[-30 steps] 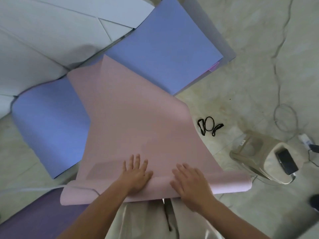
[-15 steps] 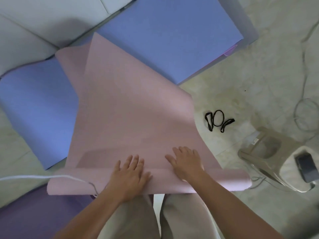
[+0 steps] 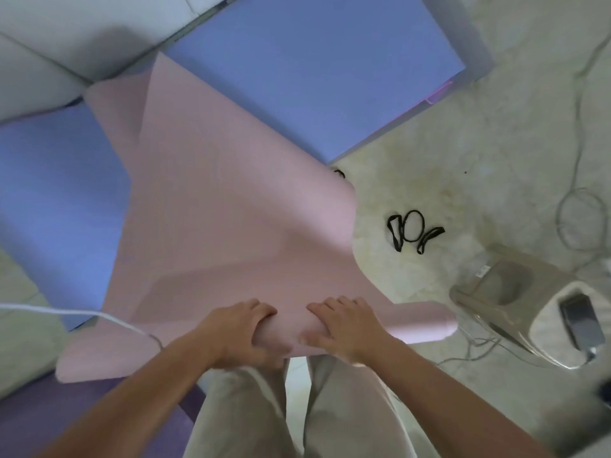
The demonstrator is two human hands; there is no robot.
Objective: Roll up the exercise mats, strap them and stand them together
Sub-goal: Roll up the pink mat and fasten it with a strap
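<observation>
1. Pink mat (image 3: 215, 209) spread on floor (image 3: 479, 143); far part lying over blue mat (image 3: 314, 77); more blue showing left of the pink; one blue mat or two, cannot tell.
2. Near end of pink mat wound into a roll (image 3: 426, 320), lying crosswise in front of the knees.
3. Left grip (image 3: 241, 332) clamped on roll near its middle; fingers curled over the top, thumb below.
4. Right grip (image 3: 344, 325) clamped on roll just beside the left; fingers over the top, thumb on the near side.
5. Purple mat (image 3: 66, 424) at lower left, partly under roll's left end.
6. Black straps (image 3: 413, 231) loose on floor, right of pink mat, apart from it.
7. White cable (image 3: 82, 314) running from left edge across roll's left end to left forearm.
8. Beige stool (image 3: 512, 292) near roll's right end; dark phone (image 3: 582, 322) on it; thin wires on floor around.
</observation>
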